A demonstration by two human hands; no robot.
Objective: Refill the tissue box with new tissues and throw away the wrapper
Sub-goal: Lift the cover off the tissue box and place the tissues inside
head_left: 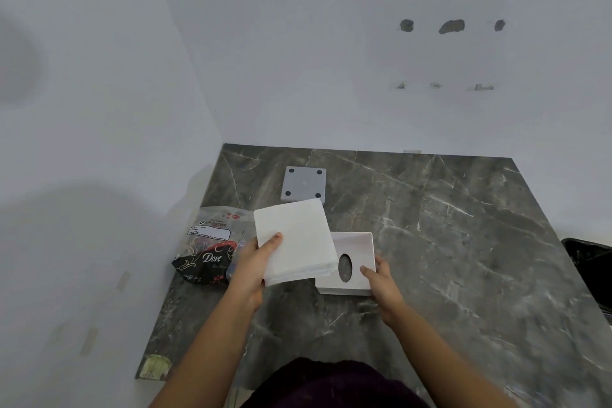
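Grey marble counter [430, 242] set into a white wall corner. Left hand [255, 262] grips the tissue stack [293, 242], thumb on top, fingers hidden underneath; the stack is tilted over the left edge of the tissue box [351, 265]. Box lies upside down, open bottom up, oval slot visible through its floor. Right hand [381, 281] steadies the box's near right corner, fingers loosely curled on the rim, not clamped around anything.

Base plate [304, 184] with four dark pads sits just far of the stack. Dove wrapper [208, 248] lies left of the left hand, near the counter's left edge, looks empty though I can't confirm it.

Risks:
- Stack looks about as wide as the opening; skewed entry would snag the rim and fan the sheets.
- One-sided grip: lower sheets could slide out.
- Box could skate right if pushed sideways.

Room: plenty of bare counter right and far. Dark bin [589, 262], likely for the wrapper, at the right edge.
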